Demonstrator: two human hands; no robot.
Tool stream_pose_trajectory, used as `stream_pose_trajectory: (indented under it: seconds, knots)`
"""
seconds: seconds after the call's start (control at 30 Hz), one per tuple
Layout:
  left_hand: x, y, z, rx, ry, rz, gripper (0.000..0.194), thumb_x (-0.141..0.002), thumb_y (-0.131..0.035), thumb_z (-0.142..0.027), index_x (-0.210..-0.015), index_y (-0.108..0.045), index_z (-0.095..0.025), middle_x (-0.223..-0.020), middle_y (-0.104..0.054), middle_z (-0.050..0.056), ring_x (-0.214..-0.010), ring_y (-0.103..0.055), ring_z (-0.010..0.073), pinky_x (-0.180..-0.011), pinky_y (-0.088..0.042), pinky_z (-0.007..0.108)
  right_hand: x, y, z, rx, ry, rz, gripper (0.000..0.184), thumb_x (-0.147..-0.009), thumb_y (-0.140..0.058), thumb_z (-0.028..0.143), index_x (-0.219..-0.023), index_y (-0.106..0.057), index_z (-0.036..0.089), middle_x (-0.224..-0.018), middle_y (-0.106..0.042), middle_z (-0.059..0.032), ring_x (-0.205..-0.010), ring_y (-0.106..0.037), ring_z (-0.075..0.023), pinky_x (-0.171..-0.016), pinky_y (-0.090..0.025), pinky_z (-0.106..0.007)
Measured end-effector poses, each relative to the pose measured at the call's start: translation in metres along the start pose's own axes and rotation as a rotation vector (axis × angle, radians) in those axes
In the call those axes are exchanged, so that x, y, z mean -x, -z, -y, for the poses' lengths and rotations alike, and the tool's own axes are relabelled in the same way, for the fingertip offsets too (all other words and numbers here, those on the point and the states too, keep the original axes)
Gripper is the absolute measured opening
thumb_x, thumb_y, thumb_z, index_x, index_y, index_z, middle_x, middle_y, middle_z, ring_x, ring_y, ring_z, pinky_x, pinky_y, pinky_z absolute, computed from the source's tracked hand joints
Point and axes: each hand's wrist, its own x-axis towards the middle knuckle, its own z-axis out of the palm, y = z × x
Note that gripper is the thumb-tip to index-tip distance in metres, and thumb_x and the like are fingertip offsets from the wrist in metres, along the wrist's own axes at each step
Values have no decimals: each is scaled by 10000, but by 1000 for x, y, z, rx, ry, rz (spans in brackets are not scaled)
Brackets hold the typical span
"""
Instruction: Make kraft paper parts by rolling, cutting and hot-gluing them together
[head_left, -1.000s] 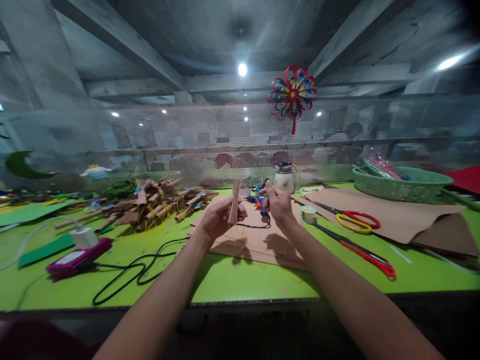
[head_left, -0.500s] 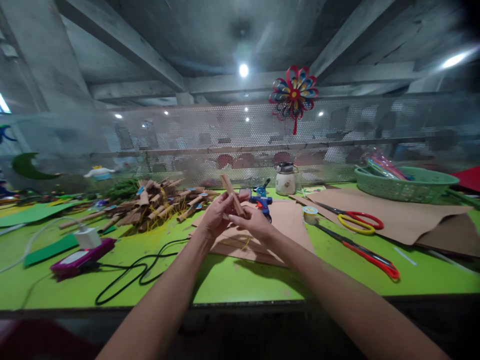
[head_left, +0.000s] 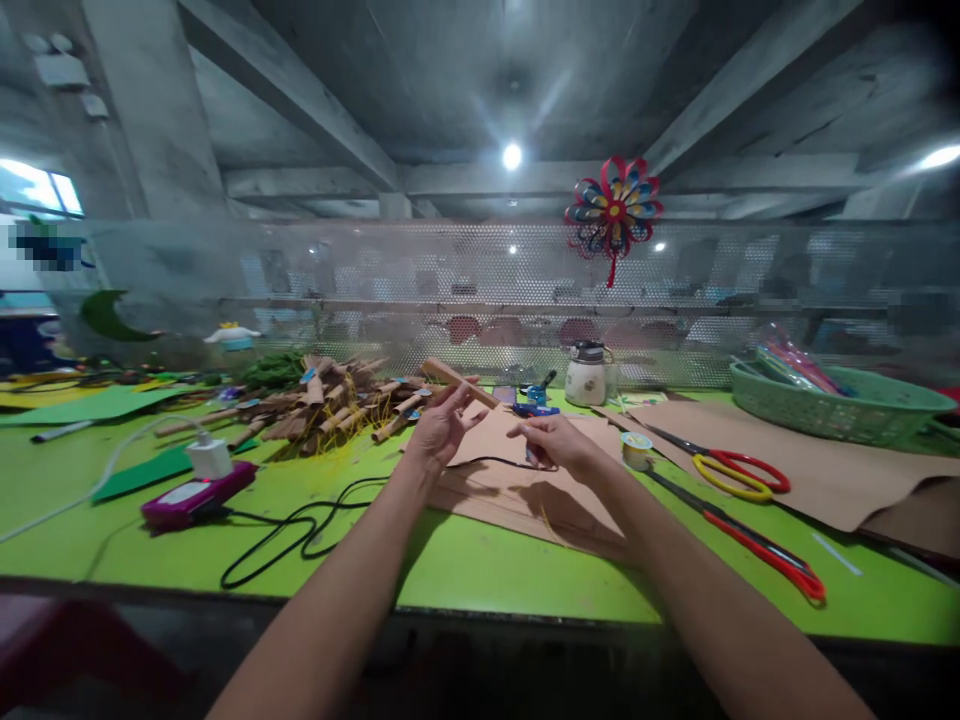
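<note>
My left hand (head_left: 441, 430) pinches a narrow folded strip of brown kraft paper (head_left: 480, 393), which slants up to the left. My right hand (head_left: 553, 442) is closed around the handle of a blue glue gun (head_left: 536, 409), its fingers partly hiding the grip. A black cable (head_left: 487, 461) runs from below that hand toward the left. Under both hands lies a stack of brown paper sheets (head_left: 495, 495) on the green table (head_left: 517, 580). Just behind the glue gun is a small blue item (head_left: 538, 392) with a dark top.
At left are a pile of brown paper rolls (head_left: 337, 405) with yellow string and a purple power strip (head_left: 199, 497). To the right lie scissors (head_left: 739, 475), a red-handled cutter (head_left: 765, 545), a yellow spool (head_left: 636, 450) and a green basket (head_left: 840, 405). A white jar (head_left: 586, 378) stands behind.
My right hand has left the paper strip, moved right and closed on the glue gun. My left hand keeps the strip, now tilted flatter. The view has swung slightly left.
</note>
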Motion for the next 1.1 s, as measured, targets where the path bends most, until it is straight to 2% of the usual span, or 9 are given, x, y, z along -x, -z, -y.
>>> stream_pose_trajectory:
  seconds: [0.1, 0.2, 0.4, 0.5, 0.57, 0.7, 0.83, 0.97, 1.1]
  knots:
    - [-3, 3, -4, 50, -28, -69, 132, -704, -729, -220, -830, -689, -215, -1053, -661, 19, -1047, -537, 174, -871, -424, 387, -1, 18, 0, 124, 49, -14, 332, -764, -571, 406, -835, -678, 100, -404, -518, 38, -340, -388, -57, -354, -286, -163]
    - [-5, 5, -10, 107, -63, -135, 166, -694, -737, -203, -851, -688, -216, -902, -684, -2, -894, -591, 126, -791, -444, 287, -1, 37, 2, 188, 119, -150, 321, -712, -628, 417, -715, -683, 100, -443, -545, 17, -371, -407, -59, -372, -317, -177]
    - [-7, 8, -19, 239, -49, -99, 132, -732, -700, -160, -860, -671, -168, -755, -668, -13, -661, -593, 71, -600, -447, 185, 2, 68, 5, 137, 96, -390, 320, -612, -660, 234, -898, -709, 97, -454, -546, 22, -405, -443, -86, -437, -376, -225]
    - [-7, 7, -17, 254, -37, -42, 125, -743, -685, -137, -867, -669, -146, -760, -670, -5, -651, -596, 69, -568, -447, 173, -2, 81, -1, 337, 12, -603, 286, -585, -585, 148, -827, -728, 93, -465, -582, -22, -442, -499, -129, -473, -400, -256]
    - [-6, 6, -15, 232, -29, -36, 123, -746, -680, -131, -868, -673, -143, -757, -672, 1, -660, -604, 76, -545, -442, 167, -6, 88, -5, 431, -9, -770, 285, -573, -566, 133, -804, -729, 99, -605, -656, -83, -562, -568, -175, -569, -446, -297]
    - [-3, 1, -10, 154, -4, -54, 110, -742, -686, -146, -851, -683, -158, -725, -667, 4, -646, -610, 86, -543, -449, 172, -11, 85, -4, 448, 234, -987, 308, -622, -524, 169, -855, -720, 119, -882, -691, -125, -801, -614, -216, -765, -465, -331]
    - [0, -5, 0, 49, 50, -19, 161, -716, -717, -184, -873, -691, -157, -750, -667, 17, -670, -614, 96, -566, -459, 181, -9, 55, 5, 270, 499, -855, 276, -707, -491, 236, -829, -708, 118, -830, -695, -97, -782, -629, -195, -719, -488, -306]
    - [3, -11, 10, -42, 78, 38, 217, -694, -737, -203, -901, -698, -149, -776, -666, 30, -711, -611, 103, -568, -440, 171, -4, 33, 12, 167, 556, -731, 258, -754, -524, 296, -866, -697, 141, -811, -690, -67, -760, -629, -173, -697, -491, -295]
    - [3, -16, 7, -67, 41, 22, 213, -673, -751, -206, -876, -708, -157, -752, -668, 19, -685, -596, 94, -579, -424, 183, -2, 37, 18, 46, 562, -766, 345, -818, -495, 418, -854, -687, 133, -709, -662, -54, -674, -624, -148, -655, -492, -283]
